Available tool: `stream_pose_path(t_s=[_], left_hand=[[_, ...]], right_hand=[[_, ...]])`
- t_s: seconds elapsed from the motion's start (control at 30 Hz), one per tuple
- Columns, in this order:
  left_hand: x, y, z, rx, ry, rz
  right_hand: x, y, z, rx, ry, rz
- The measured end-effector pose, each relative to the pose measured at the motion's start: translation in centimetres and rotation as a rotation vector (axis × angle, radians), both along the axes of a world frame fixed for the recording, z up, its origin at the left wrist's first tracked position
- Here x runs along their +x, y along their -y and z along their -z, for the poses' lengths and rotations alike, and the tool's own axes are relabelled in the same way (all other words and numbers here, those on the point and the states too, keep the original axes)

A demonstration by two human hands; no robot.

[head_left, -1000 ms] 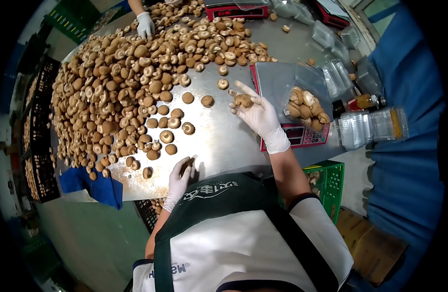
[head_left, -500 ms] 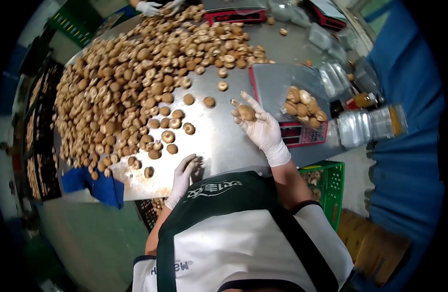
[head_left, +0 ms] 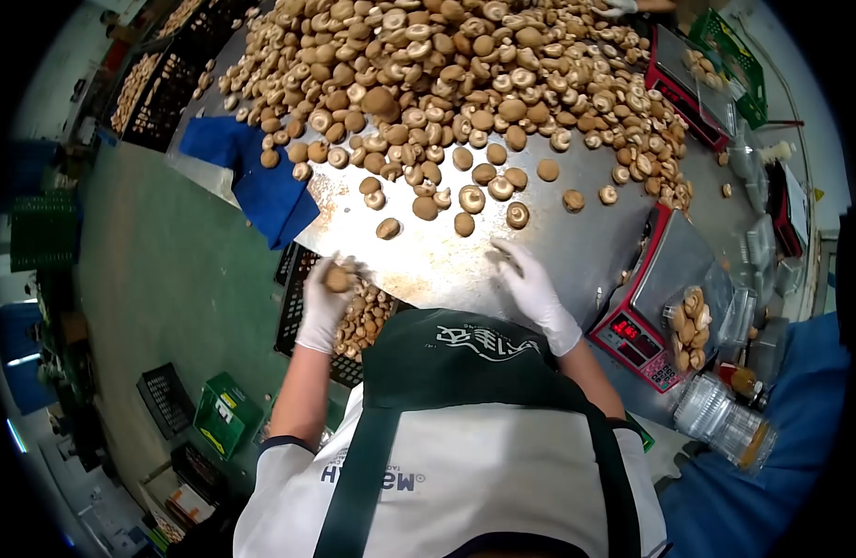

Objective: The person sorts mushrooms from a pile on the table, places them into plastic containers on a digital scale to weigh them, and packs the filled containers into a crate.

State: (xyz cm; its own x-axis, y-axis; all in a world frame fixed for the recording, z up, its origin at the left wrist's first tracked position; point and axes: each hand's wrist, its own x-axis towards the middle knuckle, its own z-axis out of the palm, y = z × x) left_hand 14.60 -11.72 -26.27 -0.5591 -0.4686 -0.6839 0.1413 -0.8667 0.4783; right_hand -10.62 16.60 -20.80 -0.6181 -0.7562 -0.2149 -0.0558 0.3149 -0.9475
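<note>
My left hand (head_left: 324, 302), in a white glove, holds a brown mushroom (head_left: 338, 278) above a black crate of mushrooms (head_left: 364, 321) below the table's front edge. My right hand (head_left: 532, 286), also gloved, is over the metal table (head_left: 418, 265) with its fingers apart and nothing in it. Loose mushrooms (head_left: 464, 224) lie in front of both hands, and a large heap of mushrooms (head_left: 418, 84) lies beyond them. To the right, a bag of mushrooms (head_left: 691, 325) rests on a red scale (head_left: 626, 325).
A blue cloth (head_left: 277, 191) hangs over the table's left edge. Clear plastic boxes (head_left: 716, 409) are at the right. Another red scale (head_left: 686, 107) stands farther back, near a co-worker's gloved hand (head_left: 619, 7). Green crates (head_left: 225, 415) stand on the floor at left.
The view has turned toward the left. A mushroom is now in my left hand, which has moved over the black crate. My right hand no longer has its mushroom and is away from the scale.
</note>
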Motion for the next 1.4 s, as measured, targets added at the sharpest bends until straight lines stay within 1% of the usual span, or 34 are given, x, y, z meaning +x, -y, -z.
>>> stream_pose_path(t_s=[0.03, 0.1, 0.17, 0.2, 0.23, 0.27, 0.3, 0.33, 0.4, 0.43, 0.47, 0.5, 0.53, 0.57, 0.6, 0.63, 0.67, 0.7, 0.73, 0.77, 0.8, 0.83, 0.9, 0.97, 1.0, 1.03, 1.1, 1.13, 1.17, 1.23, 1.27, 1.3, 1.37, 1.4], left_hand=[[2.2, 2.3, 1.4, -0.072, 0.035, -0.128], [5.3, 6.3, 1.8, -0.050, 0.146, -0.427], [11.3, 12.3, 6.7, -0.065, 0.158, -0.531], [13.3, 14.3, 7.5, -0.030, 0.261, -0.590], [13.3, 14.8, 7.0, 0.006, 0.363, -0.647], [12.9, 15.3, 6.8, 0.059, 0.673, -0.672], [13.2, 15.9, 6.7, 0.092, 0.767, -0.579], [13.3, 15.4, 7.3, -0.028, 0.657, -0.529], [12.7, 14.9, 8.2, -0.293, 0.633, -0.428], [12.4, 15.2, 9.0, -0.440, 0.717, -0.379], [9.7, 13.8, 8.4, -0.698, 0.880, -0.507], [8.1, 12.7, 7.5, -0.857, 0.926, -0.419], [5.4, 10.9, 5.2, -1.172, 1.007, -0.288], [2.1, 8.9, 2.5, -1.260, 1.004, -0.238], [-0.5, 7.4, 0.5, -1.357, 0.904, -0.157], [-2.4, 6.3, -0.1, -1.431, 0.778, -0.120], [-3.7, 5.8, -0.2, -1.520, 0.722, 0.017], [-5.6, 4.8, 0.2, -1.439, 0.523, -0.007], [-6.5, 4.6, 0.2, -1.645, 0.736, 0.217], [-8.0, 3.9, -0.2, -1.639, 0.741, 0.299], [-9.5, 3.6, 1.0, -1.562, 0.671, 0.273], [-10.5, 3.5, 2.2, -1.637, 0.678, 0.295], [-12.9, 2.5, 3.6, -1.561, 0.651, 0.387], [-15.1, -0.8, 1.8, -1.550, 0.670, 0.522], [-15.7, -2.0, 1.8, -1.572, 0.568, 0.483], [-16.0, -2.8, 2.1, -1.728, 0.553, 0.561], [-16.0, -5.1, 1.8, -1.673, 0.464, 0.579], [-15.9, -5.6, 1.2, -1.602, 0.356, 0.568], [-15.8, -5.7, 0.6, -1.619, 0.281, 0.585], [-16.3, -4.1, 0.0, -1.613, 0.202, 0.517], [-16.8, -2.9, 0.1, -1.679, 0.236, 0.417], [-17.6, -1.0, 0.7, -1.513, 0.264, 0.381], [-19.7, 2.0, 0.4, -1.712, 0.512, 0.245], [-20.3, 3.4, 0.7, -1.778, 0.595, 0.297]], right_hand=[[-0.5, -0.2, -0.2, 0.035, -0.014, 0.016], [-1.2, -0.7, 0.3, 0.063, -0.034, 0.058], [-2.0, -1.3, 1.4, 0.056, -0.102, 0.102], [-2.4, -1.3, 1.4, 0.052, -0.129, 0.118], [-2.7, -1.2, 1.3, 0.048, -0.156, 0.134], [-3.1, -0.8, 1.1, 0.058, -0.139, 0.171], [-3.5, -0.3, 0.9, 0.060, -0.194, 0.179], [-4.0, 0.4, 0.7, 0.061, -0.249, 0.189], [-5.2, 2.3, 0.2, 0.063, -0.312, 0.189], [-5.4, 4.0, -0.7, 0.057, -0.353, 0.185], [-5.4, 6.3, -1.7, 0.049, -0.393, 0.176], [-5.3, 8.6, -2.1, 0.038, -0.433, 0.164], [-5.3, 10.9, -0.9, -0.010, -0.498, 0.102], [-5.0, 12.9, 0.4, -0.062, -0.561, 0.040], [-4.1, 14.9, 0.8, -0.035, -0.649, -0.057], [-3.0, 16.5, 1.2, -0.010, -0.736, -0.154], [-1.8, 17.5, 1.8, 0.090, -0.847, -0.283], [-0.8, 17.6, 3.1, 0.114, -0.913, -0.362], [-0.6, 17.2, 4.4, 0.223, -0.916, -0.425], [-0.9, 16.4, 5.4, 0.336, -0.915, -0.485], [-1.5, 15.5, 5.8, 0.327, -0.960, -0.441], [-2.1, 14.8, 4.9, 0.439, -0.925, -0.378], [-4.6, 11.7, 6.2, 0.335, -1.049, -0.189], [-6.1, 8.7, 5.2, 0.381, -1.046, -0.065], [-7.0, 7.3, 5.2, 0.362, -1.012, -0.007], [-7.9, 6.0, 5.3, 0.343, -0.975, 0.048], [-9.0, 3.5, 5.7, 0.340, -1.000, 0.150], [-9.4, 2.2, 6.1, 0.348, -0.978, 0.182], [-10.0, 1.2, 6.4, 0.354, -0.955, 0.213], [-11.5, -0.2, 5.9, 0.258, -0.995, 0.349], [-12.5, -0.3, 5.7, 0.288, -0.997, 0.386], [-13.6, 0.0, 5.2, 0.288, -0.952, 0.414], [-15.9, 1.3, 4.7, 0.235, -0.911, 0.470], [-17.2, 2.5, 4.5, 0.214, -0.912, 0.467]])
